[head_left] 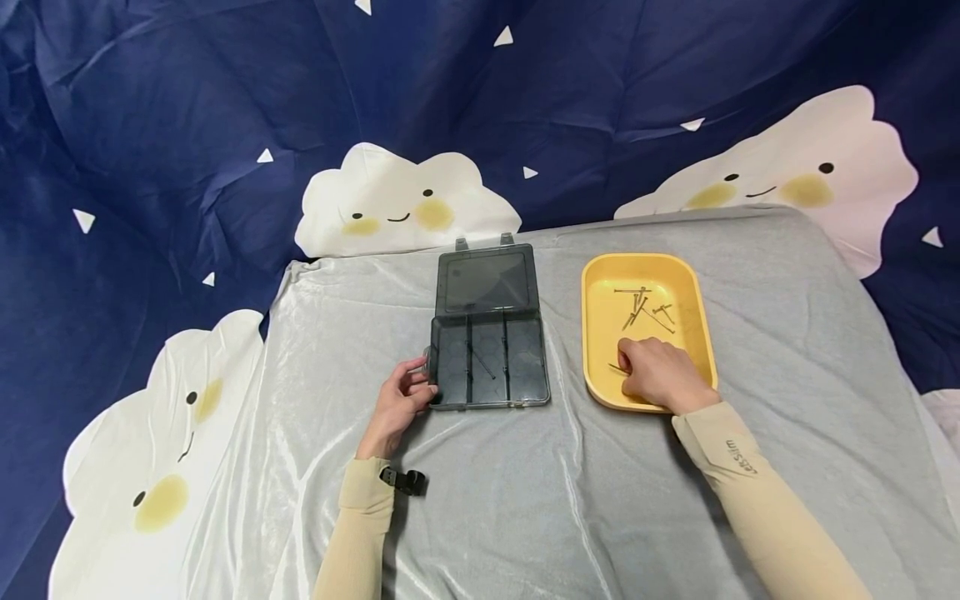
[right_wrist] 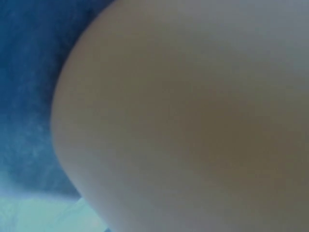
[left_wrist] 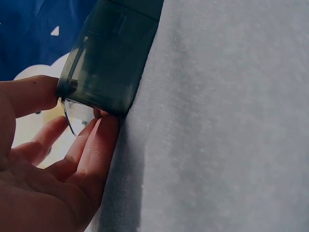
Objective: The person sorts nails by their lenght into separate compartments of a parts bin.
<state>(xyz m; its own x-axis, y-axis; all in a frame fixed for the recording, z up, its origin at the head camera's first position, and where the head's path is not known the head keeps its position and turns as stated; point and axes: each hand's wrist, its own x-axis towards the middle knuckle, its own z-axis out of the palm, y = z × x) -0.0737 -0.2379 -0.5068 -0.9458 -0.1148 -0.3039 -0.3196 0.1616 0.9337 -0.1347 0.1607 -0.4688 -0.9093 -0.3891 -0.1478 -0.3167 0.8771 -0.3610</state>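
A dark see-through compartment box lies with its lid folded back. One long thin screw lies slantwise across its middle compartment. My left hand holds the box's left side; in the left wrist view the thumb rests on its top edge and the fingers touch lower down. Over the near part of a yellow tray, my right hand has curled fingers and pinches a thin screw, whose end sticks out leftward. A blurred close surface fills most of the right wrist view.
Several loose screws lie in the far half of the tray. Grey cloth with folds covers the table. Behind it hangs a dark blue curtain with cloud figures. A black strap sits at the left wrist.
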